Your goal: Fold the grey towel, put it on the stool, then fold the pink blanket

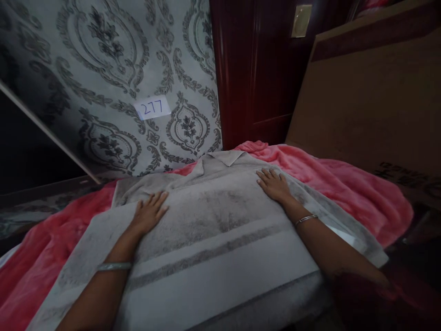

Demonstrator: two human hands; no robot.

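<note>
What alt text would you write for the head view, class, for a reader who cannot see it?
Two bare hands, left hand and right hand, press flat on a grey collared shirt spread over a pink blanket. Behind are patterned wallpaper with a paper label reading 277, a dark wooden door and cardboard.

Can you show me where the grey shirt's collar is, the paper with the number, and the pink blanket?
collar (229,157), head view, its flap.
paper (152,108), head view, its middle.
pink blanket (344,177), head view, right side.
</note>
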